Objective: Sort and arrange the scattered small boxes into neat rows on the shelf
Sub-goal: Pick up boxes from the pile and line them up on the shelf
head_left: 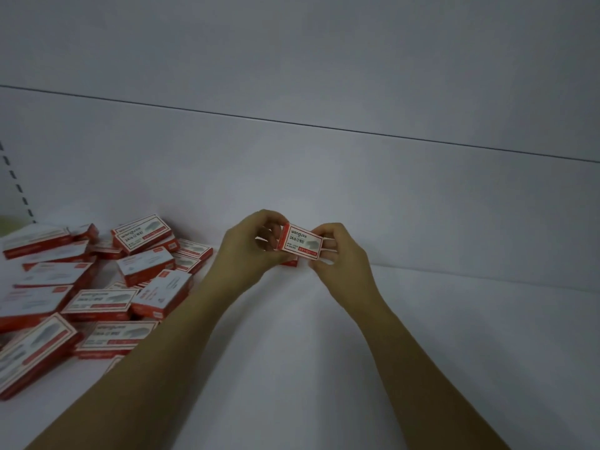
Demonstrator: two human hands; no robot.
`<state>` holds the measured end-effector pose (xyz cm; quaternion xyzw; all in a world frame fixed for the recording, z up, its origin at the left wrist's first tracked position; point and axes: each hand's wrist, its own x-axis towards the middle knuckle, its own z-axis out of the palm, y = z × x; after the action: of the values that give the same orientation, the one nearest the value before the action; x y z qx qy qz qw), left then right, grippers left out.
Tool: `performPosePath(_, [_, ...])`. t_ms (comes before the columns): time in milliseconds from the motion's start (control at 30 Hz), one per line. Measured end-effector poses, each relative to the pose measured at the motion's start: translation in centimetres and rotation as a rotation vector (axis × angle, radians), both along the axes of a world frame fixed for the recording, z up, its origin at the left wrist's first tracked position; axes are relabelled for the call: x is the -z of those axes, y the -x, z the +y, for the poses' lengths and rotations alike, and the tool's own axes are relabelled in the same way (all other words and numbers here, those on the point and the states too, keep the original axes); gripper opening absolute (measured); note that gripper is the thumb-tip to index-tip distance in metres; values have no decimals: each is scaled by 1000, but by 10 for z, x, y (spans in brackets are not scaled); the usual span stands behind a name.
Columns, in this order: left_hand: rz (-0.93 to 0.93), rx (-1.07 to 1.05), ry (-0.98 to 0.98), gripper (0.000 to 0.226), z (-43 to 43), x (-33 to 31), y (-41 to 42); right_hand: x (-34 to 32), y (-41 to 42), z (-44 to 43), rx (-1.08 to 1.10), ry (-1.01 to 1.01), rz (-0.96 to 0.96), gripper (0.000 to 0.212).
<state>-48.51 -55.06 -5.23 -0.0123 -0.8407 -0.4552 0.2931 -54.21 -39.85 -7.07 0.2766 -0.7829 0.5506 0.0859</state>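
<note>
One small red-and-white box (302,242) is held up in the middle of the view, label facing me, just above the white shelf (324,352). My left hand (250,245) grips its left end and my right hand (337,251) grips its right end. A sliver of another red box (290,263) shows under my left fingers; whether it is held or lying on the shelf I cannot tell. A loose pile of several identical boxes (97,287) lies scattered at the left of the shelf, some stacked, some tilted.
The white back wall (357,190) rises right behind my hands. A slotted upright (16,186) runs along the far left. The shelf surface to the right of my hands is bare white.
</note>
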Motion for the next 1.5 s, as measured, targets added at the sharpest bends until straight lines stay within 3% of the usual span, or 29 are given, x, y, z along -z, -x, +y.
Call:
performPosePath(167, [110,4,140,39,0,4,0,-3,-2,0,83,-3,102,31])
performPosePath(300, [270,-95,367,38,-2,10,4,-8,-7,-3,161,-23,366,30])
performPosePath(400, [335,-193,425,39,-1,10,4,-8,-9,-5,232,-45,610,30])
performPosePath(500, [395,-271,446,40,-2,8,2,-7,-8,-7,273,-76,713,33])
performPosePath(567, [370,-261,422,44,-1,6,2,-10,-9,-6,256,-91,674,33])
performPosePath(667, [148,-185,242,52,-3,5,3,-15,-7,-2,132,-124,528,37])
performPosePath(800, [-109,-65,-9,51,-13,6,7,-16,-4,5,30,-89,125,38])
performPosePath(967, [-246,74,-318,23,-17,0,4,-17,-1,10,-51,-21,-206,18])
performPosePath(1200, [-383,125,-517,36,-15,0,9,-19,6,11,-92,151,-527,33])
performPosePath(1333, [-385,158,-512,26,-15,4,9,-17,7,12,-101,127,-565,25])
performPosePath(1400, [-347,188,-524,14,-14,6,9,-16,7,17,-102,48,-472,15])
performPosePath(1500, [-299,227,-494,23,-12,8,7,-16,7,21,-43,-137,-275,30])
